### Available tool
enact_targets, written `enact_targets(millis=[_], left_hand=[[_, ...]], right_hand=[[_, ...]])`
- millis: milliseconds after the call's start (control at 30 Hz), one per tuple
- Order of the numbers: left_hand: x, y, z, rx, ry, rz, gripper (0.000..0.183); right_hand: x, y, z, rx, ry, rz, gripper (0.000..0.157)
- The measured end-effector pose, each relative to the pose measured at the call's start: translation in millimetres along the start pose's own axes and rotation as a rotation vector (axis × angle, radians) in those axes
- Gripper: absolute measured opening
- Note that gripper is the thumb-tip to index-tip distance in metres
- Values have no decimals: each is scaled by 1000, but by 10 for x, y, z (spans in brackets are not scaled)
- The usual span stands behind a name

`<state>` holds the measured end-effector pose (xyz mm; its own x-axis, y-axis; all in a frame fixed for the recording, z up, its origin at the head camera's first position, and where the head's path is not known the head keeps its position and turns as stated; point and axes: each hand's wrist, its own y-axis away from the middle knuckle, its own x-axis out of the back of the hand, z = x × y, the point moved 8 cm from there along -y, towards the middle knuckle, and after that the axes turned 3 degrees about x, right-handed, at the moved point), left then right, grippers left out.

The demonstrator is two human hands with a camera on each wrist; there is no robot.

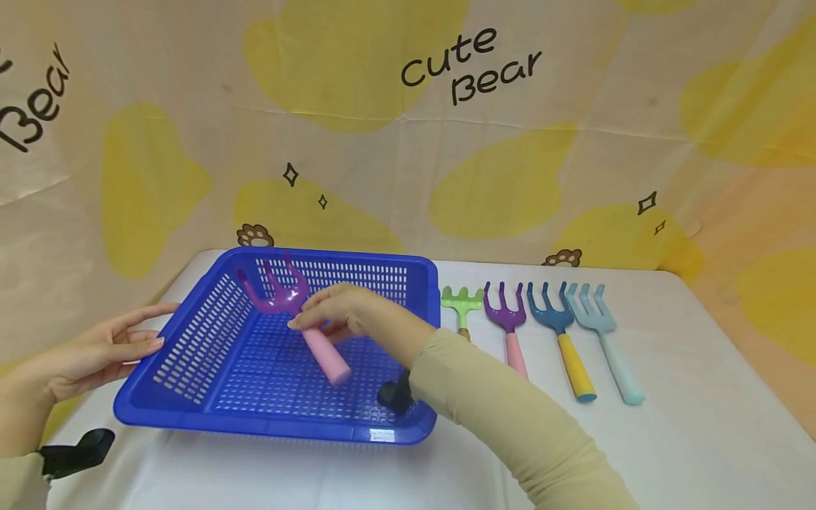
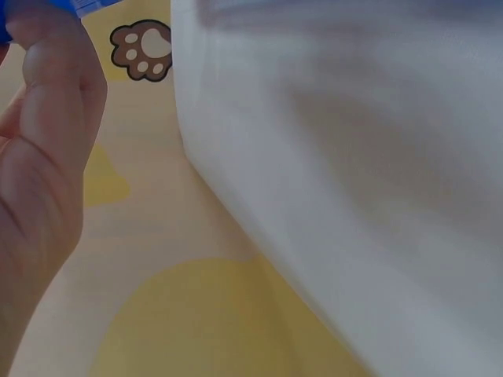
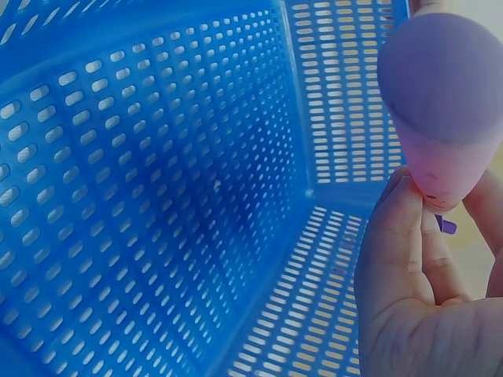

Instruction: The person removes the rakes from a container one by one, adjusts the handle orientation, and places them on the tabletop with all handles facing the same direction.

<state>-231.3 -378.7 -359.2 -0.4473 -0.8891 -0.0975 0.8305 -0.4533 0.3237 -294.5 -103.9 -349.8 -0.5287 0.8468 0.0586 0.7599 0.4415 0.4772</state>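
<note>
My right hand [image 1: 341, 310] holds a toy garden fork with purple tines and a pink handle [image 1: 326, 358], gripping it near the top of the handle. The fork slants over the inside of a blue plastic basket [image 1: 255, 429], tines toward the far left corner, handle end toward the front. Close up in the right wrist view, the rounded handle end [image 3: 444, 86] shows between thumb and fingers. My left hand [image 1: 95, 354] pinches the basket's left rim, thumb and fingertips at the edge. Only part of that hand [image 2: 51, 133] appears in the left wrist view.
Right of the basket, several garden tools lie in a row: a green rake [image 1: 462, 300], another purple fork [image 1: 506, 319], a blue fork with a yellow handle [image 1: 576, 368], and a pale blue fork [image 1: 618, 368]. A white cloth [image 1: 688, 425] covers the table; a patterned curtain [image 1: 574, 85] hangs behind.
</note>
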Motion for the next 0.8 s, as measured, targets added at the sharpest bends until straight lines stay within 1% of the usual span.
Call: enact_targets(millis=[233,300,467,733,800], left_hand=[[-4,8,4,2,-3,-11,52],[-9,13,10,-1,-2,-24,52],[-25,24,18,-15,38,-69,53],[-33,-8,18,-20,31,-65,54],[-44,-12,13,-23,46,-79,54]], right_hand=[[35,42,-63,1,-8,-8,25],[47,53,-87,0,-4,-5,27],[72,83,-142,8,-16,-5,30],[172,169,-201,22,-29,4,30],[190,190,-206,26,-27,0,30]])
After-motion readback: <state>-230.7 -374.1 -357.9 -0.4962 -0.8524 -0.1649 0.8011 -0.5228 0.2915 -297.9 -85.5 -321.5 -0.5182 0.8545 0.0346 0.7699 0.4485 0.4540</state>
